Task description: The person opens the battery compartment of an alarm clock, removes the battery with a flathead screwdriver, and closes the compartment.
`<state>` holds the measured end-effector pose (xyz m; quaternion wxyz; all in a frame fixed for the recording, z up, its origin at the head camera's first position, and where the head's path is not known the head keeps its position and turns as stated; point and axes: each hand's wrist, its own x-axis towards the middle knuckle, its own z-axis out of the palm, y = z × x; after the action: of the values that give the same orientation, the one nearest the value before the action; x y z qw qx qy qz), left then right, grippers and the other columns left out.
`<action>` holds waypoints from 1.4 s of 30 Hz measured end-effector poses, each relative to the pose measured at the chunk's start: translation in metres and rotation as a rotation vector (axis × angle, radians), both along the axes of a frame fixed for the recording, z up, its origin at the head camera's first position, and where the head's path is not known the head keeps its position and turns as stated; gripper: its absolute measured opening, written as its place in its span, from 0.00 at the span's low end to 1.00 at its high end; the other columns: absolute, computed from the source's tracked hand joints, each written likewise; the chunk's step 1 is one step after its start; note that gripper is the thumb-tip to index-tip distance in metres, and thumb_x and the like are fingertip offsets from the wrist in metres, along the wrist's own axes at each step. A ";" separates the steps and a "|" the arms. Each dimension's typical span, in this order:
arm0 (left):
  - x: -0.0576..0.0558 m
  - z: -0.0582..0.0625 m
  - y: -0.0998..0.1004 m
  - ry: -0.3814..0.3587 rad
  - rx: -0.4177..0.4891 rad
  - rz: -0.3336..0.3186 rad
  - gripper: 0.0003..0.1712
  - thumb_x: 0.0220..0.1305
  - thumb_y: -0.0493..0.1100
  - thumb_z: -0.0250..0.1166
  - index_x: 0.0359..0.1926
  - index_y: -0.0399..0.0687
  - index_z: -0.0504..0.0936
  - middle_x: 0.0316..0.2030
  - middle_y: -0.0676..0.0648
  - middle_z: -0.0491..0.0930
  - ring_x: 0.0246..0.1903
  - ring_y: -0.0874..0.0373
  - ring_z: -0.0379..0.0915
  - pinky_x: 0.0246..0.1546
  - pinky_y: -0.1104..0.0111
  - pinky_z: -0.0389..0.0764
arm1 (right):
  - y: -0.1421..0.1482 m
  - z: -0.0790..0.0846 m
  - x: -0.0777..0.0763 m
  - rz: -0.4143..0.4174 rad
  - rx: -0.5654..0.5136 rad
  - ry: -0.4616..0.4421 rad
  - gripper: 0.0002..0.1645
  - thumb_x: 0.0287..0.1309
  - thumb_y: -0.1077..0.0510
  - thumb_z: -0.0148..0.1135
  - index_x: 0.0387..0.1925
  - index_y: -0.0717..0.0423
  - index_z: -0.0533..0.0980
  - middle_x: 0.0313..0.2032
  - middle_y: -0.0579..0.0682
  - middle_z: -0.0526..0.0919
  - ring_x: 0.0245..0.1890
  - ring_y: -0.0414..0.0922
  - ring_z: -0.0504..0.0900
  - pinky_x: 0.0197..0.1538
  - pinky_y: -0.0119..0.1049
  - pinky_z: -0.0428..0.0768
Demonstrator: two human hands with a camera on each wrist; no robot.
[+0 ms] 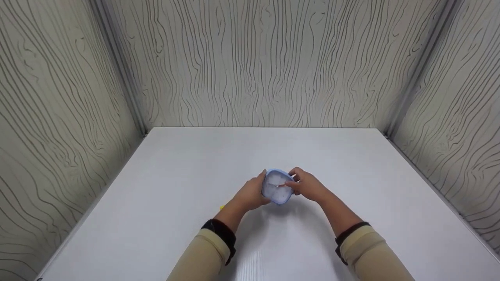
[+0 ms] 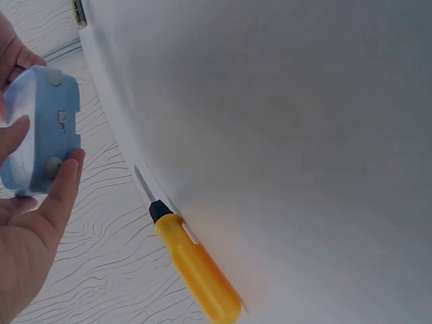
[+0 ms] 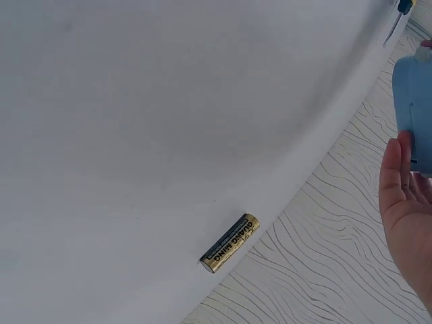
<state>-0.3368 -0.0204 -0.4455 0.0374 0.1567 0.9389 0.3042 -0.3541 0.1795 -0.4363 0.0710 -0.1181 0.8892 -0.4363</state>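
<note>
A small light-blue clock [image 1: 272, 195] with a white face is held up over the white table, its face turned toward the head camera. My left hand [image 1: 252, 194] grips its left side, fingers on the blue casing. On the opposite side my right hand [image 1: 309, 186] holds the rim, a fingertip overlapping the face near the clock hands. The left wrist view shows the casing [image 2: 57, 138] edge-on, with round whitish knobs and a small switch-like part. In the right wrist view, the right fingers [image 3: 398, 162] lie against the blue casing.
A screwdriver [image 2: 199, 273] with a yellow handle lies on the table by the left forearm, mostly hidden in the head view. A gold and black battery [image 3: 231, 243] lies on the table in the right wrist view. Wood-patterned panels [image 1: 258, 62] enclose the table [image 1: 175, 164].
</note>
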 end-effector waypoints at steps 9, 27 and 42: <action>0.000 -0.009 0.009 -0.016 -0.163 -0.025 0.50 0.54 0.41 0.65 0.70 0.42 0.45 0.57 0.37 0.68 0.56 0.51 0.67 0.58 0.62 0.66 | -0.005 -0.008 -0.004 -0.047 0.130 -0.093 0.15 0.61 0.55 0.55 0.46 0.60 0.72 0.30 0.51 0.77 0.25 0.43 0.77 0.31 0.35 0.78; -0.004 -0.013 0.018 -0.311 -0.220 0.090 0.37 0.66 0.47 0.54 0.71 0.54 0.47 0.67 0.47 0.57 0.64 0.55 0.55 0.63 0.59 0.58 | -0.012 -0.012 -0.004 -0.015 0.285 -0.116 0.23 0.61 0.58 0.55 0.56 0.61 0.69 0.42 0.57 0.77 0.30 0.44 0.78 0.32 0.35 0.79; -0.005 -0.010 0.012 -0.327 -0.195 0.091 0.53 0.50 0.39 0.69 0.71 0.53 0.47 0.64 0.46 0.62 0.59 0.53 0.63 0.61 0.56 0.61 | -0.010 -0.017 -0.007 -0.004 0.325 -0.085 0.32 0.58 0.51 0.59 0.62 0.56 0.63 0.51 0.59 0.74 0.46 0.50 0.77 0.48 0.46 0.75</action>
<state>-0.3417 -0.0084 -0.4558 0.1904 0.0583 0.9514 0.2348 -0.3614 0.1697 -0.4533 0.1259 -0.0847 0.9444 -0.2916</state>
